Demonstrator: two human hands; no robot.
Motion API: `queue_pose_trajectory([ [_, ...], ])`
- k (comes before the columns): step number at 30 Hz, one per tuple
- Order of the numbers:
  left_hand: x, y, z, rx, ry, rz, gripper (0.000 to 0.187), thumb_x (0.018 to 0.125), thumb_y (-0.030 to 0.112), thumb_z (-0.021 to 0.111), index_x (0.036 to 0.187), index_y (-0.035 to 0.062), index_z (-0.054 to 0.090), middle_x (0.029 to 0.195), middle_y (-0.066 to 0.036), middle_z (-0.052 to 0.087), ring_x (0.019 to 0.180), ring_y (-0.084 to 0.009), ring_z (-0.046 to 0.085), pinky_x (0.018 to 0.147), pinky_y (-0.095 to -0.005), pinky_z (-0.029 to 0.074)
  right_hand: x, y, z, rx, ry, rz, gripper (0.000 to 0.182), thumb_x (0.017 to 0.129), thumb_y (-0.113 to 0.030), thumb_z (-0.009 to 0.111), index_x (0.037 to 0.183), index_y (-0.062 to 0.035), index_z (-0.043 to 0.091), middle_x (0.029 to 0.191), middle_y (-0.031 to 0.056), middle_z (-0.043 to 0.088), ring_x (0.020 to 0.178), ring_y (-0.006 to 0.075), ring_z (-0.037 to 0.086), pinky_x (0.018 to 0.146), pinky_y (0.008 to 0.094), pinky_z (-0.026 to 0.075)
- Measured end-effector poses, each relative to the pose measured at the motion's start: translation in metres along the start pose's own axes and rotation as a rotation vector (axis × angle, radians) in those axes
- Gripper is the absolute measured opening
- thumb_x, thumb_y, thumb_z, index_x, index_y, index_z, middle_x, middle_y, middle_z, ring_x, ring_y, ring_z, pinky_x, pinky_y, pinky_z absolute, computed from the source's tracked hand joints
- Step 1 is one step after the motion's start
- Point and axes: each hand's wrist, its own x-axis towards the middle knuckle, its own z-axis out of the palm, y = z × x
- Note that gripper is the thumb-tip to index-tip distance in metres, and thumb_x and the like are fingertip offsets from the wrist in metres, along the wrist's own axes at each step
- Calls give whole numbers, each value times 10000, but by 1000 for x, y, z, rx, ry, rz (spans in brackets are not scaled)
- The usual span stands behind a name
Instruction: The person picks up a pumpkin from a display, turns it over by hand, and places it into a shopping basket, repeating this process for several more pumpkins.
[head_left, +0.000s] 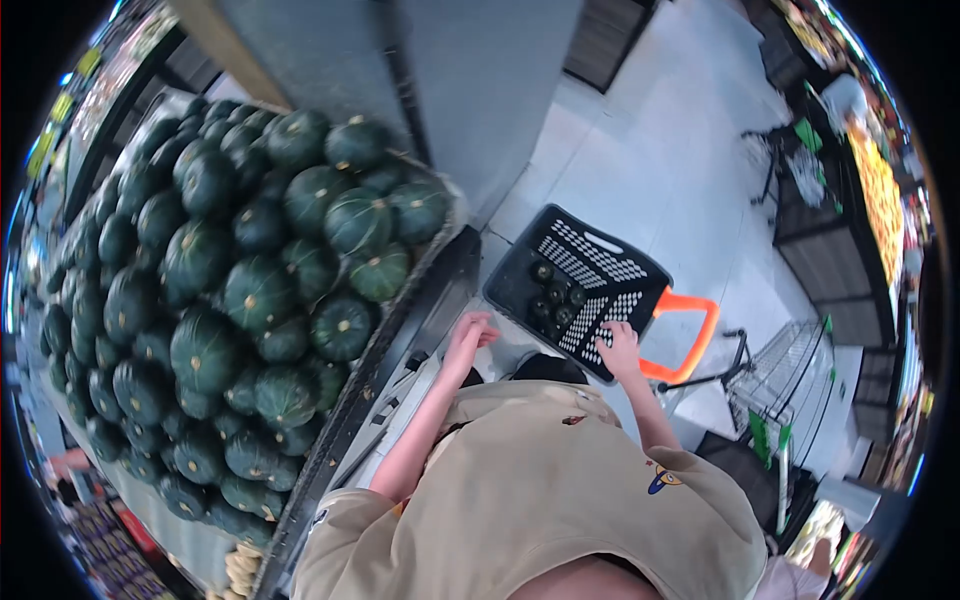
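Note:
A dark grey shopping basket (655, 262) with perforated walls stands in front of me, its orange handle (700, 350) sticking out to the right. Several small, round, dark green fruits (560, 295) lie inside it. My right hand (618, 347) overlaps the basket's near side, fingers loosely spread and holding nothing. Between the basket and the produce stand is my left hand (474, 332), empty, with fingers slightly bent and apart. To the left rises a big heap of dark green pumpkins (208, 348), away from both hands.
The pumpkins sit on a stand with a dark edge (330, 430), close on my left. A grey pillar (470, 80) rises beyond it. A wire shopping cart (785, 375) stands at right, near a display of yellow produce (872, 200). Pale tiled floor (670, 140) stretches ahead.

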Motion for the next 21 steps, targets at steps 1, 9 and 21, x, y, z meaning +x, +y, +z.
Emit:
queue_pose_trajectory([
  [1, 17, -18, 3, 96, 10, 37, 313, 875, 284, 460, 1081, 50, 483, 907, -99, 621, 839, -176, 577, 795, -297, 426, -2, 18, -1, -55, -10, 103, 324, 690, -254, 640, 989, -157, 558, 1067, 78, 493, 1086, 310, 428, 925, 524, 321],
  [9, 91, -147, -7, 1083, -146, -265, 342, 800, 293, 552, 1022, 33, 539, 815, -142, 650, 818, -286, 625, 745, -386, 470, -26, 98, -74, -473, 359, 389, 454, 700, -280, 620, 1123, -138, 535, 1305, 130, 369, 1265, 370, 236, 947, 634, 190],
  [21, 157, -176, 55, 1074, -176, -270, 256, 844, 243, 518, 975, 30, 574, 740, -103, 633, 705, -212, 620, 662, -318, 470, -2, 142, -64, 218, 534, 370, 203, 807, 48, 478, 909, -66, 612, 831, 140, 529, 717, 287, 557, 639, 356, 444],
])
